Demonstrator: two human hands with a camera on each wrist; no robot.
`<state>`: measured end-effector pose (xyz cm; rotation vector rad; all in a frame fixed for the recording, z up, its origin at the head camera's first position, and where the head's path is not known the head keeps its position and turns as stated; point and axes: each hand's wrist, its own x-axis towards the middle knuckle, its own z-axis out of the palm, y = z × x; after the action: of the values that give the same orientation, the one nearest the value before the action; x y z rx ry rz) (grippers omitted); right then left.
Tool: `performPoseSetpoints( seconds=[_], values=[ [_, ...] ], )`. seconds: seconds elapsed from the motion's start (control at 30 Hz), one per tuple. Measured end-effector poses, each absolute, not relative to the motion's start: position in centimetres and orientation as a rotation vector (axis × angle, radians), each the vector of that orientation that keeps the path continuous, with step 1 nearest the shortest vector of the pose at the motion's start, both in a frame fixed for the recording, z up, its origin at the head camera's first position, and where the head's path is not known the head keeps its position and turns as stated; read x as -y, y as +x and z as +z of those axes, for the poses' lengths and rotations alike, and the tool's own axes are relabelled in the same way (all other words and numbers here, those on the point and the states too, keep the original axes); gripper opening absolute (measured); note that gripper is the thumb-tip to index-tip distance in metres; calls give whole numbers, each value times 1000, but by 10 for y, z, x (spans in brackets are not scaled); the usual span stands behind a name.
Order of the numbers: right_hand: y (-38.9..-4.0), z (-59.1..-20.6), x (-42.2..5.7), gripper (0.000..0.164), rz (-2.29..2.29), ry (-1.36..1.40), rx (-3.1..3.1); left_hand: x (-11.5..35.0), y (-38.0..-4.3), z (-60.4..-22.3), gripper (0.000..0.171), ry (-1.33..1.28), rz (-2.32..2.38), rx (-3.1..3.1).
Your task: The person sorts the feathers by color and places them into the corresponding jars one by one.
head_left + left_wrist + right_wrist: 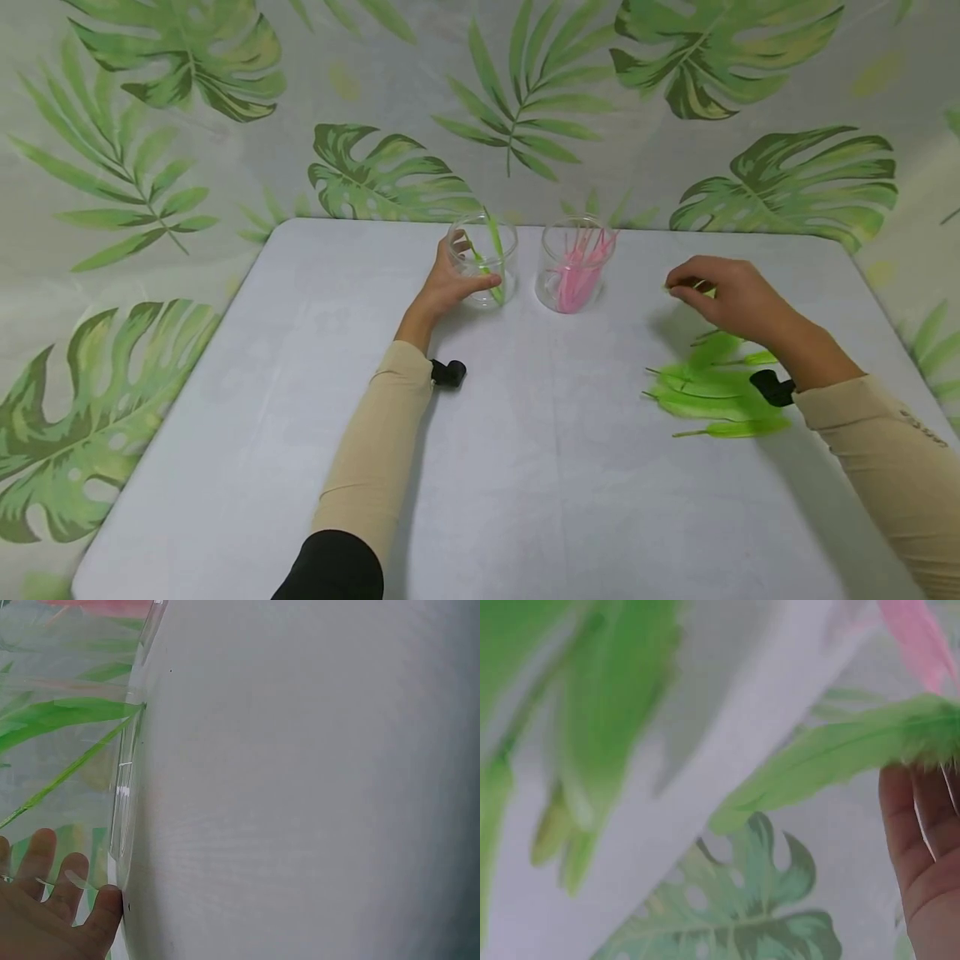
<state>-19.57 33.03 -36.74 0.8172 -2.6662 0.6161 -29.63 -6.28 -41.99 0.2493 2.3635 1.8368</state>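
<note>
Fingers of the right hand [733, 298] pinched a green feather [817, 756], right of the head view; left hand [444, 287], fingers spread, held the clear cup [512, 271], upper centre. Light pinch, steady cup seemed best.

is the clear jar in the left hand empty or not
Not empty: green feathers stand inside the jar the left hand holds, leaning and showing through its clear wall in the head view.

Only illegible marks [923, 427] (right sleeve [885, 471])
</note>
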Motion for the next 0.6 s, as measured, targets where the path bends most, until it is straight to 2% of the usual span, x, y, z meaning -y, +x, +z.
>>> performPoseSetpoints(
  seconds=[0.3, 0.6],
  values=[
    [-193, -344, -333, 16, 734, 614, 2614, 65, -297, -418, 104, 253, 1841, -2364],
    [-191, -341, -329, 14, 820, 579, 2597, 63, -296, -419, 104, 253, 1841, -2361]
  ],
)
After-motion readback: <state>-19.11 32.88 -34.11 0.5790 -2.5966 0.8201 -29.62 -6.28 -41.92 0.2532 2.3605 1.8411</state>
